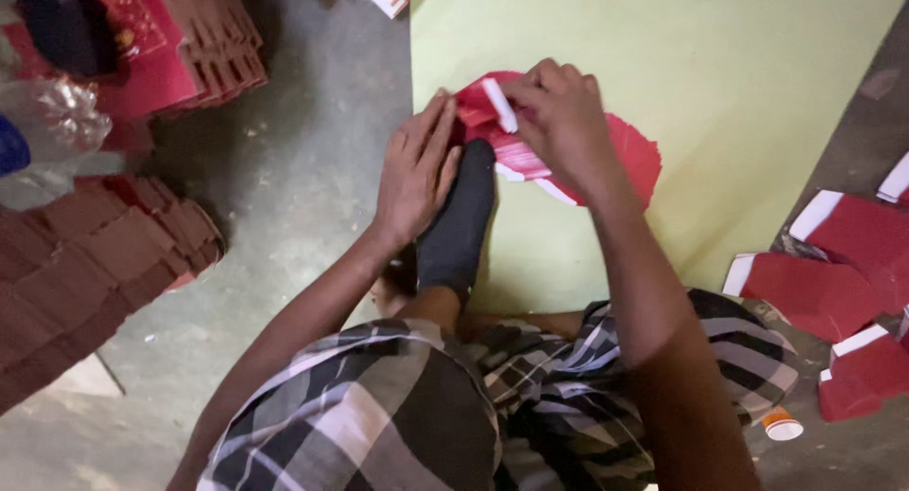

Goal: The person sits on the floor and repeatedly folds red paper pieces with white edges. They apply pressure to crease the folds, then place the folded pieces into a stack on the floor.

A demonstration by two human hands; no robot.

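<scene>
A stack of red, fan-shaped paper cutouts (632, 150) lies on a pale yellow-green sheet (720, 65) spread on the floor. My right hand (561, 112) presses on the stack and pinches a white-backed fold (499, 106) at its upper left. My left hand (417, 169) rests flat against the stack's left edge, fingers together. A foot in a black sock (459, 221) lies just under the stack, between my hands. My checked cloth (417, 406) covers my lap below.
Long stacks of folded red paper pieces (104, 264) lie on the grey floor at left, with more (204, 46) at top left beside a crumpled clear plastic bag (62, 112). Loose red cutouts with white edges (833, 283) lie at right. A small orange-banded cup (781, 423) stands near my knee.
</scene>
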